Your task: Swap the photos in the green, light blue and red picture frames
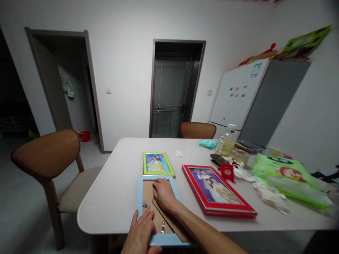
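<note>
A light blue frame (pixel 165 240) lies face down at the table's near edge, its brown backing board (pixel 156 213) and small metal clips showing. On its lower left side rests my left hand (pixel 141 231), fingers apart, the thumb near the bottom edge. My right hand (pixel 163 192) bends its fingers at the frame's top, over a metal clip; what the fingertips hold, if anything, is hidden. Just beyond stands out a green frame (pixel 159 164) with a picture of a person in a dress. Right of the blue frame lie stacked red frames (pixel 217 190) with a picture on top.
On the table's right are a bottle (pixel 226 141), a black object (pixel 218 159), a small red packet (pixel 227 171), crumpled tissues (pixel 270 195) and a green package (pixel 288 173). Wooden chairs stand at the left (pixel 47 155) and far side (pixel 198 130). A fridge (pixel 237 93) is behind.
</note>
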Demonstrator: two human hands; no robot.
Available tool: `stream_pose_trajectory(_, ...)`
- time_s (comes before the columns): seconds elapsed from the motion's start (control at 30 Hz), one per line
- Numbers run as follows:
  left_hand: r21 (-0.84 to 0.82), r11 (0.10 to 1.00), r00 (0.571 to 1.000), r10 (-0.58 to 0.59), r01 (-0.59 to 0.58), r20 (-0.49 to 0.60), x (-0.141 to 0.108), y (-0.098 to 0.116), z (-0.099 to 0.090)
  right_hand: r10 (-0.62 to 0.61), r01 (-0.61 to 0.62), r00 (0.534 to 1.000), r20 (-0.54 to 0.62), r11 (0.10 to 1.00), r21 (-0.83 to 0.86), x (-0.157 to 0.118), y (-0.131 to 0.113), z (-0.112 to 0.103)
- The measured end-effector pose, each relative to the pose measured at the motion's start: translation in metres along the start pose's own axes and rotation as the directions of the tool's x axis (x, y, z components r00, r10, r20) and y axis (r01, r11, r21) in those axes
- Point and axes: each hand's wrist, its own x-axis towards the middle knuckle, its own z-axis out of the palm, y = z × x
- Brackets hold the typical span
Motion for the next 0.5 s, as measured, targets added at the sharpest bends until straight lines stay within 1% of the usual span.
stream_pose_trajectory(0.13,-0.011,1.0,1.0,0.002,-0.003,-0.008,-0.001,0.0,0.0,-0.018,0.017,1.0,0.014,1.0,0.02,0.0,0.0,-0.002)
stream_pose_trajectory(0.3,-0.003,1.0,1.0,0.018,-0.018,-0.011,-0.002,-0.002,0.002,-0.08,0.078,0.997,0.016,0.994,0.074,0.001,0.002,-0.006)
stream_pose_trajectory(0.37,0.013,1.0,1.0,0.026,-0.026,-0.01,-0.001,-0.004,0.003,-0.098,0.097,0.995,0.002,0.989,0.112,0.0,0.003,-0.007)
stream_pose_trajectory(0.5,0.011,0.999,0.999,0.042,-0.043,0.021,0.002,-0.006,0.003,-0.062,0.077,0.995,-0.076,0.975,0.208,-0.01,0.003,-0.008)
